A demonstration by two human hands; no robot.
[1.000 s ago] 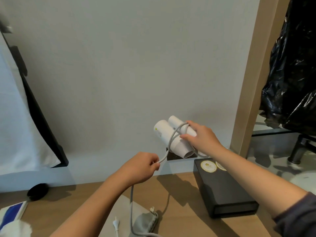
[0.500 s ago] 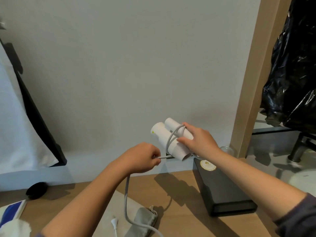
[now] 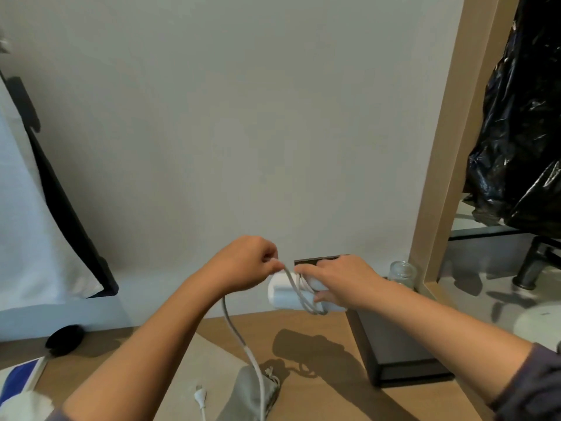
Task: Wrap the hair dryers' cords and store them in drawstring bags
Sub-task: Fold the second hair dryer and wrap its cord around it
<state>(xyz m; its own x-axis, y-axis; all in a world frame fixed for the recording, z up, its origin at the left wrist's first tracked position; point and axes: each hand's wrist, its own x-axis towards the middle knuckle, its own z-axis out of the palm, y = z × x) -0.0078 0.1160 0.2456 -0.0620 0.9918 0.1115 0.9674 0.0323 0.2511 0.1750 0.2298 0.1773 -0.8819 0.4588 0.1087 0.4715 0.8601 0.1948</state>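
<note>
A white folded hair dryer (image 3: 283, 294) is held in the air above the wooden desk by my right hand (image 3: 340, 282), which covers most of its right part. Several loops of grey cord (image 3: 303, 296) lie around the dryer's body. My left hand (image 3: 246, 264) pinches the cord just left of the dryer, above it. From there the cord (image 3: 239, 338) hangs down across a grey drawstring bag (image 3: 252, 396) lying on the desk. The white plug (image 3: 200, 398) rests on the desk left of the bag.
A black box (image 3: 394, 344) sits on the wooden desk (image 3: 309, 390) under my right forearm. A small glass jar (image 3: 402, 273) stands by the wooden post (image 3: 440, 177). A black round object (image 3: 65, 337) lies at the left. A black plastic bag (image 3: 522, 132) hangs at the right.
My left hand has risen from below-left of the dryer to above its left end, carrying the cord over it. The dryer and my right hand have dropped lower.
</note>
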